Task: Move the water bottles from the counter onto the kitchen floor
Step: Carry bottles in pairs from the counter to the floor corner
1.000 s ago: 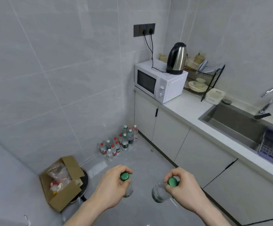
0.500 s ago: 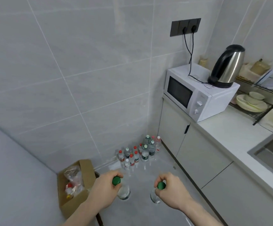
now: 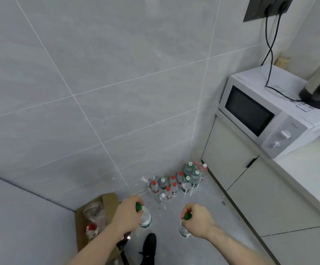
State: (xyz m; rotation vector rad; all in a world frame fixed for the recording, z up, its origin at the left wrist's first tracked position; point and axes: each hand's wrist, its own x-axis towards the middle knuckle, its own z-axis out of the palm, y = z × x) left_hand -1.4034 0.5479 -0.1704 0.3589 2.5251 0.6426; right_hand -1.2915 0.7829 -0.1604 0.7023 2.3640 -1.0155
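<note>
1. Both hands are loaded: left hand (image 3: 127, 214) is curled round the neck of a green-capped bottle (image 3: 145, 219), right hand (image 3: 198, 219) likewise grips a second green-capped bottle (image 3: 184, 227) by its cap end. Both bottles hang below the fists, over the floor (image 3: 208, 207), not yet set down.
2. Step in hand, as judged: carry to the drop zone and stand them up. Target is the cluster of bottles (image 3: 180, 181) already on the floor in the corner, against the wall (image 3: 98, 92) and beside the cabinet (image 3: 229, 159).
3. Doing it well: lower until each base sits flat, then let go. Gripping at the cap lets the body swing, so steady each bottle before release. Dropping from height risks a bounce and tip-over.
4. Place at the near edge of the cluster, just beside the front row, not into it. The standing bottles are packed close; a knock could topple several.
5. One at a time is probably safer than both together, since the open floor in front of the group is narrow.
6. In the way: a cardboard box (image 3: 98, 213) with bagged items sits on the floor to the left, close to the left hand's path. A dark shoe (image 3: 149, 247) is near the bottom of view, directly below the bottles; keep them clear of it.
7. Around: a white microwave (image 3: 260, 119) on the counter (image 3: 312, 165) at right, a kettle base (image 3: 319, 92) on top of it, cords running up to a wall socket (image 3: 266, 6). None of these is in the route.
</note>
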